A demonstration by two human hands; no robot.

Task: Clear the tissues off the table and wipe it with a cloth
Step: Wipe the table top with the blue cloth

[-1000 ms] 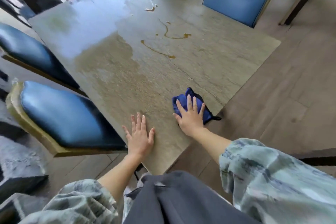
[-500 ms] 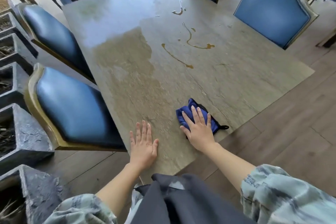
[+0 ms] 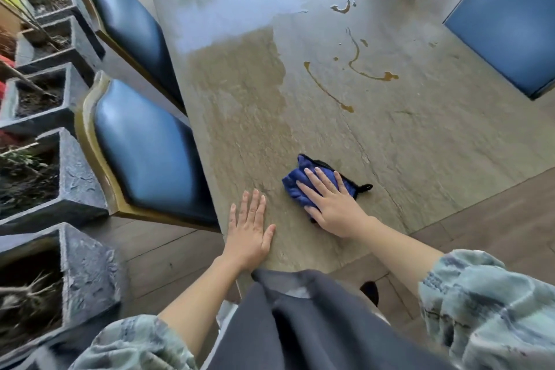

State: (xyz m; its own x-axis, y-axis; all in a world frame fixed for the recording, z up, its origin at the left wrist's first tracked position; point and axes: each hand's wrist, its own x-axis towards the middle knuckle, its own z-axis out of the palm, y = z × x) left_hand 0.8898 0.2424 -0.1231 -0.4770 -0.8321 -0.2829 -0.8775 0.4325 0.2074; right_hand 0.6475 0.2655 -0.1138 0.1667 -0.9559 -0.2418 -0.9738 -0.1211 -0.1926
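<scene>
Right hand (image 3: 333,204): fingers straight, spread, pressing flat on blue cloth (image 3: 303,186) near the table's (image 3: 420,141) near edge. Left hand (image 3: 249,234): fingers straight, together, palm flat on bare tabletop beside cloth. Both forearms extended forward.

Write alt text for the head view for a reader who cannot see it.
A person's right hand presses a blue cloth flat on a stone-look table, while the left hand rests flat beside it. Brown spill streaks lie farther along the table, with blue chairs around it.
</scene>
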